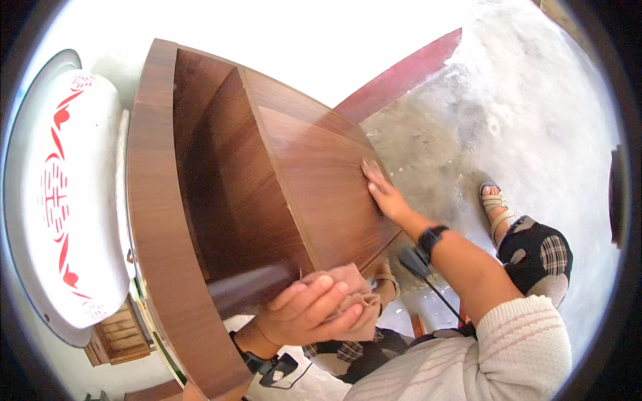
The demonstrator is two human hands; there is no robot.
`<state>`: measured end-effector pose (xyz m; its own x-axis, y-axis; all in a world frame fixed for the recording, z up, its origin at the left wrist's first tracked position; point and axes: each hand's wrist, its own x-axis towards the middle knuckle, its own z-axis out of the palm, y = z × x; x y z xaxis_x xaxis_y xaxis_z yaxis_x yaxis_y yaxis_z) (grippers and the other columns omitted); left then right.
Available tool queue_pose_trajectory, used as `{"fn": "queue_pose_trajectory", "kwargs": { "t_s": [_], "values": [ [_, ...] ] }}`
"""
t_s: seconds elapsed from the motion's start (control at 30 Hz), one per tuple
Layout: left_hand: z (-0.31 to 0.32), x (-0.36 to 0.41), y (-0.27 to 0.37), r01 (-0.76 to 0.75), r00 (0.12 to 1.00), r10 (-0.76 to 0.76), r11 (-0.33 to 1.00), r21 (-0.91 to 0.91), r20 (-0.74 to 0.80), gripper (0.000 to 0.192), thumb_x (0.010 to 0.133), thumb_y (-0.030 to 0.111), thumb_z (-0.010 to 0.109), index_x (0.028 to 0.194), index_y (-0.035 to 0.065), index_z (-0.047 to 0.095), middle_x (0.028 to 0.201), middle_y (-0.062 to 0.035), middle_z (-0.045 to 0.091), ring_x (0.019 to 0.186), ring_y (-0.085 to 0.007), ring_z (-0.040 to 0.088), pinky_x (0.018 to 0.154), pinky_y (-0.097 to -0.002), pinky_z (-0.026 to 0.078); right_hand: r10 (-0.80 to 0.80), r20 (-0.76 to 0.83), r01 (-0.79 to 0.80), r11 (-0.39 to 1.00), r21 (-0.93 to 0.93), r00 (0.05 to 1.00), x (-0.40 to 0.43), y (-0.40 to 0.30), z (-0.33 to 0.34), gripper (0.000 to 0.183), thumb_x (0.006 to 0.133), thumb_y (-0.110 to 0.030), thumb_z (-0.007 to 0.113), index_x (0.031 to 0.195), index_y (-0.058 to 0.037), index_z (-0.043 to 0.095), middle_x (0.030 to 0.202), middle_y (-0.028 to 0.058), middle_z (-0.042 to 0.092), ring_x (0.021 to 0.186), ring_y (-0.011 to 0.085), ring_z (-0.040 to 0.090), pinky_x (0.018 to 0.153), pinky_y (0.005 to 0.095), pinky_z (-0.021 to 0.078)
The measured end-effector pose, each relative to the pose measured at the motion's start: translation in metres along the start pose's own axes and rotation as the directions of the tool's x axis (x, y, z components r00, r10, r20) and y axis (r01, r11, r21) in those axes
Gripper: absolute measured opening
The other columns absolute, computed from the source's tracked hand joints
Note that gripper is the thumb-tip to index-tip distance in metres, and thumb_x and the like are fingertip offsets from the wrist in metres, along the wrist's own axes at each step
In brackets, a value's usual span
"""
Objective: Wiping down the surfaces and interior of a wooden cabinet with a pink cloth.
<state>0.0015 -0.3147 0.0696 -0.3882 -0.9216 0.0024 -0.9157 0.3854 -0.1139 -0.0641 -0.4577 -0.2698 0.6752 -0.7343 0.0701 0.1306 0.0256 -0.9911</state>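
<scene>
My left hand (306,313) grips a crumpled pinkish-brown cloth (358,295) near the front edge of a brown wood-grain cabinet (155,210). Its fingers bend over the cloth, and a dark strap circles the wrist. Farther right, my right hand (383,193), slightly blurred, lies on the cabinet's smooth wooden panel (321,190) close to its outer edge. That hand holds nothing and wears a black wristband. Between the panel and the thick frame at the left, the cabinet has a dark open compartment (225,200). The cloth hides part of the panel's lower end.
A white enamel basin (85,200) with red decoration stands left of the cabinet. Below it is a small wooden piece (123,333). A black device with a cord (414,263) hangs near my right forearm. My sandalled foot (494,200) rests on the concrete floor (541,125).
</scene>
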Motion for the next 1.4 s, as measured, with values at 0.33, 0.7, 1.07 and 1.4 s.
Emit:
{"fn": "queue_pose_trajectory", "kwargs": {
  "t_s": [0.33, 0.7, 1.07, 1.4],
  "values": [
    [0.026, 0.021, 0.04, 0.131, 0.99, -0.127, 0.988, 0.081, -0.052, 0.025, 0.078, 0.017, 0.067, 0.103, 0.0169, 0.063, 0.116, -0.0094, 0.06, 0.113, -0.0329, 0.055, 0.091, -0.0443, 0.042, -0.286, 0.021, 0.286, 0.958, 0.008, 0.958, -0.074, -0.132, -0.009, 0.047, 0.092, -0.028, 0.056, 0.137, -0.0144, 0.05, 0.142, 0.0249, 0.042, 0.126, 0.0449, 0.042, 0.107, 0.0488, 0.0348],
    [0.064, 0.249, 0.016, 0.288, 0.939, -0.345, 0.762, 0.58, -0.013, 0.045, 0.08, 0.008, 0.055, 0.124, 0.0126, 0.059, 0.115, -0.0151, 0.056, 0.112, -0.0355, 0.052, 0.098, -0.0463, 0.039, -0.537, 0.086, 0.539, 0.842, -0.001, 0.839, -0.087, -0.074, -0.038, 0.051, 0.083, -0.019, 0.065, 0.132, -0.014, 0.052, 0.142, 0.019, 0.043, 0.125, 0.0397, 0.043, 0.105, 0.0466, 0.0374],
    [0.083, 0.221, -0.137, -0.099, 0.464, -0.63, 0.662, 0.743, 0.623, 0.073, 0.085, 0.039, 0.063, 0.144, 0.0045, 0.038, 0.145, -0.0193, 0.042, 0.135, -0.0323, 0.038, 0.112, -0.0413, 0.03, -0.537, 0.101, 0.527, 0.843, 0.107, 0.838, -0.086, -0.061, -0.042, 0.048, 0.086, -0.022, 0.063, 0.132, -0.0204, 0.052, 0.142, 0.013, 0.042, 0.127, 0.0344, 0.042, 0.103, 0.0449, 0.0396],
    [0.086, 0.231, -0.152, -0.13, 0.164, -0.413, 0.891, 0.434, 0.896, 0.05, 0.094, 0.022, 0.05, 0.143, 0.0157, 0.042, 0.15, -0.0131, 0.037, 0.14, -0.0299, 0.032, 0.115, -0.0413, 0.027, -0.51, 0.149, 0.504, 0.86, 0.081, 0.847, -0.079, -0.028, -0.041, 0.049, 0.087, -0.022, 0.061, 0.135, -0.0207, 0.049, 0.144, 0.0151, 0.041, 0.129, 0.0357, 0.041, 0.105, 0.046, 0.0381]
  ]
}}
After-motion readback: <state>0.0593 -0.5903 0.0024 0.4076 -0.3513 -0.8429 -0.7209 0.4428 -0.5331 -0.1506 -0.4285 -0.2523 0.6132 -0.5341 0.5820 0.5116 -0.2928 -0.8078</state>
